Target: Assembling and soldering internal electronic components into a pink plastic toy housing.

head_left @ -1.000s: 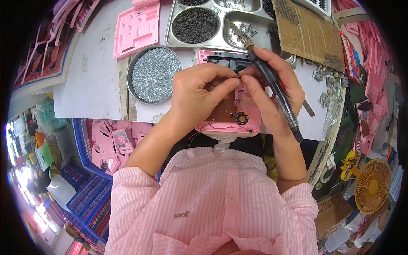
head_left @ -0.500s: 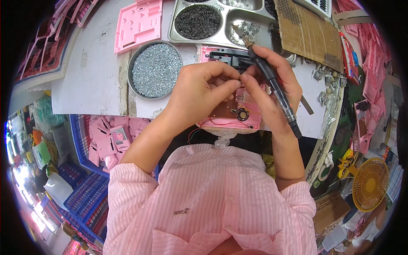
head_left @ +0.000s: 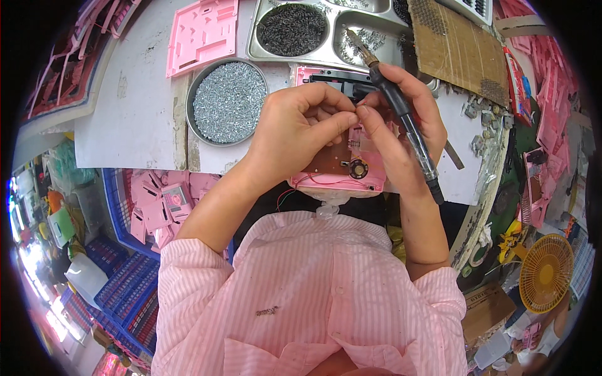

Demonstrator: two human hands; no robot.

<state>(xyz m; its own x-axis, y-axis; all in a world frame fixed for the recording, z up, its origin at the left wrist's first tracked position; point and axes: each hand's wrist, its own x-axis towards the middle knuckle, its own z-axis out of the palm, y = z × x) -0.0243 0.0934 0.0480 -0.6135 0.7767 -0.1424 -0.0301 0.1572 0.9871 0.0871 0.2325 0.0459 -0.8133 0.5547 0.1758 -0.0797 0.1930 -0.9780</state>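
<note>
Thumb and fingertips pressed together, the left hand (head_left: 301, 128) meets the right hand (head_left: 407, 141) over the open pink casing (head_left: 375, 164) (any tiny piece between is hidden); the right also wraps a soldering iron (head_left: 392, 99), tip angled away, presumably sparing the fingers

Pink casing (head_left: 372, 158) partly hidden behind left hand (head_left: 291, 125) and right hand (head_left: 392, 145); metal tray (head_left: 330, 47) cropped.

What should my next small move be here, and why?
Perhaps ease the fingertips of your right hand away from your left hand. They meet or nearly meet above the pink housing, while the right hand also holds the black-handled iron, its tip pointing away over the metal tray; parting them could free it. Anything pinched is hidden.
</note>
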